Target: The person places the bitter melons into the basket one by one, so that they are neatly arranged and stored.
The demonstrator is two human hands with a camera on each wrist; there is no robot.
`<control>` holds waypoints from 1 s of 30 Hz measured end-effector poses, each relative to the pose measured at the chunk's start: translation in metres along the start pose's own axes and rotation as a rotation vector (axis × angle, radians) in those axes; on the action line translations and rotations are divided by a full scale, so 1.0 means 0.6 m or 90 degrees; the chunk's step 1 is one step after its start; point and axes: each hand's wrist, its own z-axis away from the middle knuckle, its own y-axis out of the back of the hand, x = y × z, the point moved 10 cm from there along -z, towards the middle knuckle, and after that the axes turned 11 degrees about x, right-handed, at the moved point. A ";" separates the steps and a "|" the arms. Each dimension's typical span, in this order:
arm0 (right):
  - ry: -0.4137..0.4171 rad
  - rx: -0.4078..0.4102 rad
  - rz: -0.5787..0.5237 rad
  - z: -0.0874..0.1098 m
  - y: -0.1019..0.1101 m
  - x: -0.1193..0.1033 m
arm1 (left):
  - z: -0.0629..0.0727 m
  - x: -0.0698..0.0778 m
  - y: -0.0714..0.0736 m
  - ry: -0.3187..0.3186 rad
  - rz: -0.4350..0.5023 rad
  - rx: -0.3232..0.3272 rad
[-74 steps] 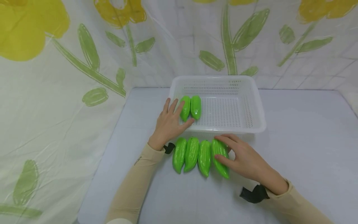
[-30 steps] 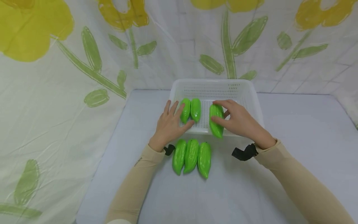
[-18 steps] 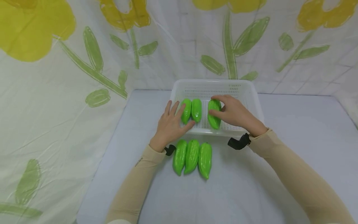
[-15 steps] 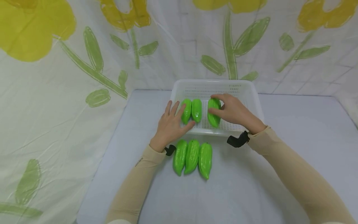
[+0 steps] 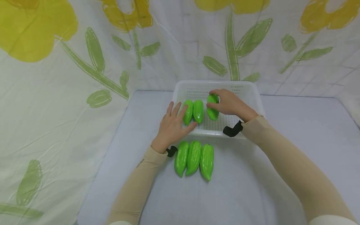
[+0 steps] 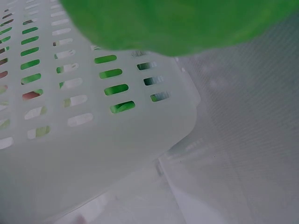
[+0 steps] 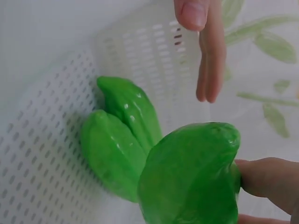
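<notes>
My right hand point(image 5: 228, 101) grips a glossy green vegetable point(image 5: 212, 107), long with a pointed tip like a bitter melon, between thumb and fingers. It hangs over the inside of a white perforated basket point(image 5: 216, 133); in the right wrist view the held bitter melon point(image 7: 187, 172) overlaps two more lying in the basket. That pair, a left bitter melon point(image 5: 188, 113) and a right one point(image 5: 198, 111), lies side by side at the basket's left end. My left hand point(image 5: 171, 127), fingers straight and spread, lies over the basket's left front corner, overlapping the left one.
On the white table point(image 5: 239, 193), three more bitter melons point(image 5: 193, 157) lie in a row in front of the basket. One green bitter melon point(image 6: 182, 23) fills the top of the left wrist view, near the basket wall point(image 6: 107, 140). A flowered curtain point(image 5: 180, 40) hangs behind.
The right hand has taken the rightmost bitter melon from the table row and carried it over the front rim into the basket, then farther back and slightly left. The left hand stays in place.
</notes>
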 end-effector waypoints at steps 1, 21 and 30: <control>-0.004 -0.006 0.005 -0.004 -0.003 0.002 | 0.000 0.000 0.000 0.000 0.000 -0.001; -0.040 -0.121 0.008 -0.043 -0.077 0.034 | 0.003 0.000 0.001 -0.003 0.002 0.007; -0.063 -0.151 0.012 -0.044 -0.105 0.041 | 0.000 -0.001 0.000 0.002 -0.005 0.002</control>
